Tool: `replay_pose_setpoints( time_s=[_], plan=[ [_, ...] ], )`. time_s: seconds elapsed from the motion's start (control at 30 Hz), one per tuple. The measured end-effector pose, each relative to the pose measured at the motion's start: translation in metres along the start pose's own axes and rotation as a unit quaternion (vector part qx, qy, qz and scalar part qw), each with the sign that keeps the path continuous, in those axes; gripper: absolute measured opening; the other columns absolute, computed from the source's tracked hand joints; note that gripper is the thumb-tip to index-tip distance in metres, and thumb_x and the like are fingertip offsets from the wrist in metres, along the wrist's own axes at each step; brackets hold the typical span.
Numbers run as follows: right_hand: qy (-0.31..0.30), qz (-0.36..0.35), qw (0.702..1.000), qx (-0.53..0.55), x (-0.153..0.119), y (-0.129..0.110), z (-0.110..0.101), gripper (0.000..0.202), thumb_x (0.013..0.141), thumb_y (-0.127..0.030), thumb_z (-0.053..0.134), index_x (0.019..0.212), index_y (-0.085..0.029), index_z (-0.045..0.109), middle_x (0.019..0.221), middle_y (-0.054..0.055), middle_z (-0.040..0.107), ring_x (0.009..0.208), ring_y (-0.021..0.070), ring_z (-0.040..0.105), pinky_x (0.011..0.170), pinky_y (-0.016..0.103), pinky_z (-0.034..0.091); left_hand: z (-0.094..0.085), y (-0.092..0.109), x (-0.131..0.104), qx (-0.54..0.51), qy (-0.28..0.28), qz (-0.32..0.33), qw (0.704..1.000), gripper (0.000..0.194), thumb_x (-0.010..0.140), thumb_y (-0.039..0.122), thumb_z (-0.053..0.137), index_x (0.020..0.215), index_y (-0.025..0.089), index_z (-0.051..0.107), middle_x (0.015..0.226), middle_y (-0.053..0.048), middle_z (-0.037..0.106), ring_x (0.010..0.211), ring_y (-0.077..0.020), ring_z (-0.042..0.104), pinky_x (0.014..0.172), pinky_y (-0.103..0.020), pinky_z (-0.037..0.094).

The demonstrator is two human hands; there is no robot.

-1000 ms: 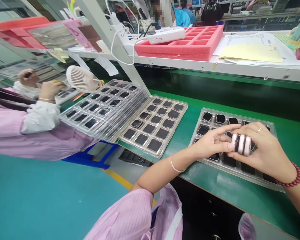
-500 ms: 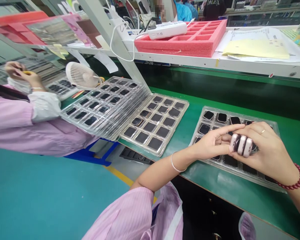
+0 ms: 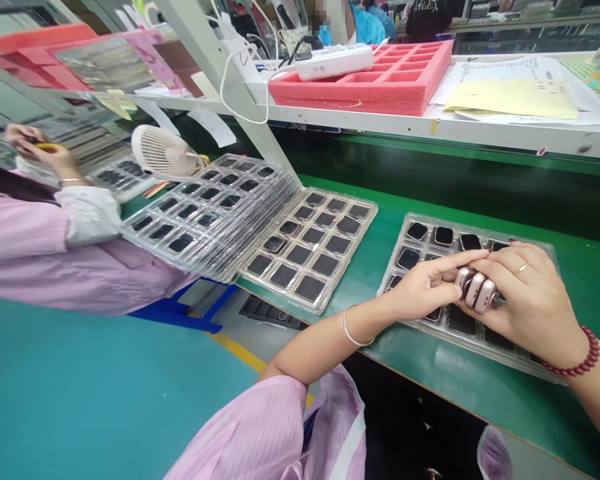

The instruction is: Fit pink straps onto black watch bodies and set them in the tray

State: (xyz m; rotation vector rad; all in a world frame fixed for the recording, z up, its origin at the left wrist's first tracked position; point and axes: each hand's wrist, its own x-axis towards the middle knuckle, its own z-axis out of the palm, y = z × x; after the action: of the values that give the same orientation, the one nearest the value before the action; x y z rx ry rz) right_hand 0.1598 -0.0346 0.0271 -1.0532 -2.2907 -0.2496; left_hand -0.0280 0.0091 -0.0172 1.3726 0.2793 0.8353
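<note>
- Left hand [image 3: 425, 287] leads us off: thumb against the nearest of three pinkish metal pieces [image 3: 475, 291], forefinger reaching across above them; whether it truly pinches, I can't tell.
- Over to the right hand [image 3: 527, 293], curled around those pieces, which sit between the two hands, above the tray [image 3: 517, 360].
- Danger first! Left of the left hand, its forearm passes close to a flat tray [image 3: 321, 305]; a swing of the elbow could nudge that.
- Between the hands, three smooth pieces side by side: loosen the right fingers, or press unevenly with the left thumb, and one might squirt out onto the dark faces below, scuffing both.
- Let the pieces rub together, and their finish could suffer too.
- At the right wrist, a red bead bracelet [image 3: 575, 357] by the tray's near edge; a low sweep might snag it.
- Now the blind spots! Far left of the left hand, a co-worker's hands [image 3: 45, 150] are blurred, their item unreadable.
- Back at the left hand, most fingertips are tucked behind the pieces.
- Under both hands, the middle pockets are covered.
- Beneath the right palm, any further piece would be hidden.
</note>
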Motion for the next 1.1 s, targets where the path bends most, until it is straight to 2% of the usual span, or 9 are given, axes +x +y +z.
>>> replay_pose_setpoints(
  time_s=[0.2, 0.37, 0.5, 0.6, 0.7, 0.9, 1.1],
  plan=[
    [-0.005, -0.002, 1.000, 0.007, 0.0008, 0.0023, 0.0004, 0.026, 0.088, -0.036, 0.068, 0.110, -0.025, 0.061, 0.093, 0.011, 0.066, 0.088, 0.0353, 0.062, 0.089, 0.058, 0.048, 0.0010, 0.0022, -0.0018, 0.006, -0.011, 0.001, 1.000, 0.072, 0.081, 0.016, 0.061, 0.150, 0.023, 0.044, 0.143, -0.009, 0.057, 0.123, -0.0282, 0.062, 0.099, -0.039, 0.054],
    [-0.004, -0.016, 1.000, -0.012, 0.0006, 0.0043, 0.0025, 0.026, 0.088, -0.037, 0.068, 0.109, -0.023, 0.059, 0.092, 0.011, 0.065, 0.086, 0.0340, 0.061, 0.086, 0.056, 0.048, 0.0021, 0.0016, -0.0035, 0.004, -0.002, -0.008, 1.000, 0.069, 0.084, 0.020, 0.061, 0.151, 0.023, 0.042, 0.128, -0.009, 0.066, 0.113, -0.0258, 0.066, 0.098, -0.040, 0.054],
    [-0.002, -0.019, 1.000, -0.008, 0.0014, 0.0040, 0.0039, 0.031, 0.087, -0.039, 0.071, 0.108, -0.020, 0.059, 0.093, 0.012, 0.066, 0.085, 0.0322, 0.062, 0.086, 0.054, 0.048, 0.0028, 0.0045, -0.0045, 0.016, 0.019, -0.032, 0.999, 0.063, 0.089, 0.031, 0.061, 0.149, 0.021, 0.045, 0.111, -0.008, 0.071, 0.099, -0.0240, 0.068, 0.091, -0.041, 0.055],
    [0.003, -0.014, 1.000, 0.006, 0.0029, 0.0037, 0.0030, 0.032, 0.087, -0.040, 0.072, 0.107, -0.018, 0.060, 0.094, 0.011, 0.067, 0.085, 0.0300, 0.062, 0.088, 0.052, 0.047, 0.0029, 0.0061, -0.0041, 0.013, 0.035, -0.036, 0.999, 0.064, 0.089, 0.041, 0.065, 0.147, 0.020, 0.047, 0.113, -0.010, 0.070, 0.101, -0.0246, 0.068, 0.091, -0.040, 0.055],
    [0.000, -0.005, 1.000, 0.010, 0.0034, 0.0049, 0.0012, 0.032, 0.087, -0.040, 0.072, 0.108, -0.018, 0.060, 0.098, 0.010, 0.068, 0.087, 0.0292, 0.063, 0.090, 0.051, 0.046, 0.0030, 0.0053, -0.0026, 0.004, 0.074, -0.017, 0.997, 0.061, 0.087, 0.044, 0.069, 0.140, 0.018, 0.054, 0.113, -0.012, 0.070, 0.100, -0.0227, 0.068, 0.092, -0.037, 0.054],
    [0.015, -0.009, 1.000, -0.002, 0.0016, 0.0085, 0.0004, 0.037, 0.087, -0.044, 0.072, 0.108, -0.016, 0.061, 0.098, 0.011, 0.068, 0.090, 0.0302, 0.063, 0.090, 0.050, 0.046, 0.0051, 0.0045, -0.0011, 0.030, 0.133, 0.026, 0.990, 0.038, 0.087, 0.042, 0.071, 0.115, 0.016, 0.067, 0.111, -0.011, 0.070, 0.104, -0.0203, 0.066, 0.095, -0.032, 0.052],
    [0.010, -0.011, 1.000, -0.008, 0.0018, 0.0076, -0.0006, 0.037, 0.086, -0.045, 0.072, 0.108, -0.017, 0.061, 0.098, 0.010, 0.069, 0.090, 0.0297, 0.064, 0.091, 0.050, 0.045, 0.0053, 0.0056, -0.0026, 0.079, 0.179, 0.045, 0.980, 0.028, 0.088, 0.039, 0.070, 0.103, 0.016, 0.068, 0.094, -0.006, 0.070, 0.087, -0.0154, 0.065, 0.081, -0.027, 0.052]
  ],
)
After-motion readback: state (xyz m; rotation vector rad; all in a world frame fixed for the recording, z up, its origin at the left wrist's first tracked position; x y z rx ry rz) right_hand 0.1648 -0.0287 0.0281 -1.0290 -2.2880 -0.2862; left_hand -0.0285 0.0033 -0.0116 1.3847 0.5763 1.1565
